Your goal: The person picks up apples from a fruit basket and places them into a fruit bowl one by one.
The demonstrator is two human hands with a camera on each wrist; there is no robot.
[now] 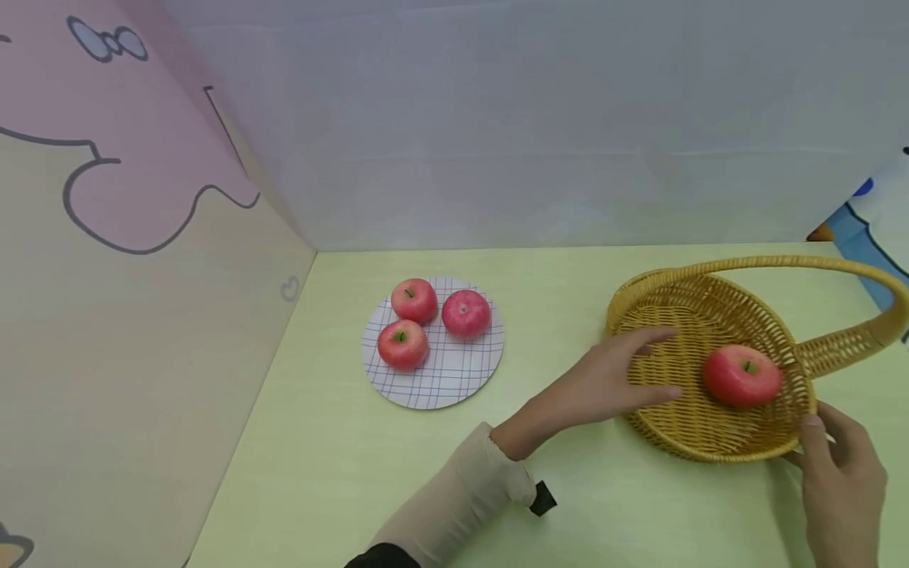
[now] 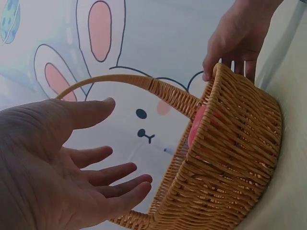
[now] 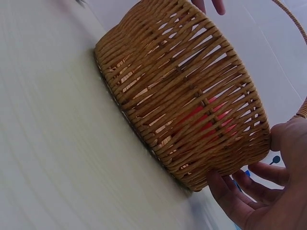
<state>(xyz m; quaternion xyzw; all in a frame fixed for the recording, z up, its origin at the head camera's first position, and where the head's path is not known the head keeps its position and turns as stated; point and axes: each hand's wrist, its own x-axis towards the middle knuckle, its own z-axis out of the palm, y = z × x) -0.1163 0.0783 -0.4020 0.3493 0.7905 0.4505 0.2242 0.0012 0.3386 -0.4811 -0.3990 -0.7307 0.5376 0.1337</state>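
Observation:
A yellow wicker basket (image 1: 717, 451) with a tall arched handle stands at the right of the table, with one red apple (image 1: 742, 377) lying inside it. Over the basket's left side reaches my left hand (image 1: 611, 380), thumb and fingers spread apart and holding nothing; the left wrist view shows its open palm (image 2: 43, 167). At the basket's right edge, my right hand (image 1: 845, 477) grips the wicker. Its thumb lies at the rim and its fingers (image 3: 230, 199) go against the outer wall, as the right wrist view shows.
Left of the basket, a round white plate with a blue grid (image 1: 454, 386) carries three red apples (image 1: 402, 345). The pale green table (image 1: 298, 465) meets a white wall (image 1: 540, 142) behind and a cartoon-printed panel (image 1: 128, 331) at left.

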